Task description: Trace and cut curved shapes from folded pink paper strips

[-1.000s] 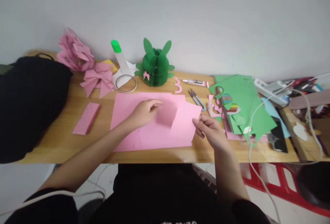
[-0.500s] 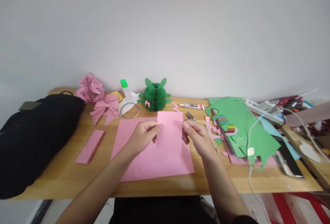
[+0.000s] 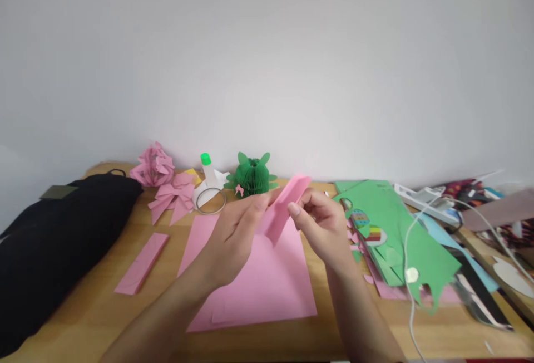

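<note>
A small pink paper piece [image 3: 285, 205] is held up above the table between both hands, tilted with its top to the right. My left hand [image 3: 234, 238] pinches its left edge with fingers closed. My right hand [image 3: 326, 227] pinches its right side near the top. Beneath them, large pink paper sheets [image 3: 267, 285] lie flat on the wooden table [image 3: 95, 307].
A black bag [image 3: 50, 240] fills the left end. A folded pink strip [image 3: 142, 263], pink paper bows [image 3: 169, 193], a green-capped glue bottle [image 3: 207, 169], a metal ring [image 3: 211, 200] and a green paper cactus [image 3: 252, 176] stand behind. Green sheets [image 3: 400, 235], cables [image 3: 411, 274] and clutter lie right.
Both hands lifted the small pink piece off the sheets and raised it toward the camera, tilting it. The view rose, showing more wall.
</note>
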A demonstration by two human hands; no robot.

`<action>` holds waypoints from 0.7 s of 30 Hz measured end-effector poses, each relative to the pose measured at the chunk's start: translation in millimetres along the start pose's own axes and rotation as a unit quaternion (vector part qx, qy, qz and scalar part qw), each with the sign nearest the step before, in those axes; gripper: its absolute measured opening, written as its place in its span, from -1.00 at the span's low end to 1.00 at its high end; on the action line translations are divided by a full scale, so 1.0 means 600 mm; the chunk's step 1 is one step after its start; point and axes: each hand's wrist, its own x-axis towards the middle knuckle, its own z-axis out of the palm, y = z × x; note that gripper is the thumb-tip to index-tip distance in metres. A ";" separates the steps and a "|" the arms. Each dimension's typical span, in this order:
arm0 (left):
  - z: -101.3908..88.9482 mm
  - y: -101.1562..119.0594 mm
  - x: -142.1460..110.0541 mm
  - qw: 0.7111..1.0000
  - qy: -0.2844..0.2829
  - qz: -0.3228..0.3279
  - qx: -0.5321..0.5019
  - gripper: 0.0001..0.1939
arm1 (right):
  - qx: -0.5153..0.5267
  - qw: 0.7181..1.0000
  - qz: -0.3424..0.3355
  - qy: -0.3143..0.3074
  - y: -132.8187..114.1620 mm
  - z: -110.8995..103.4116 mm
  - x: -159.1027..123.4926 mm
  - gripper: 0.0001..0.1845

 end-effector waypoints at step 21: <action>-0.003 0.001 0.028 0.995 -0.053 -0.005 -0.080 -0.78 | -0.082 0.990 -0.112 -0.033 -0.028 -0.021 0.012 -0.69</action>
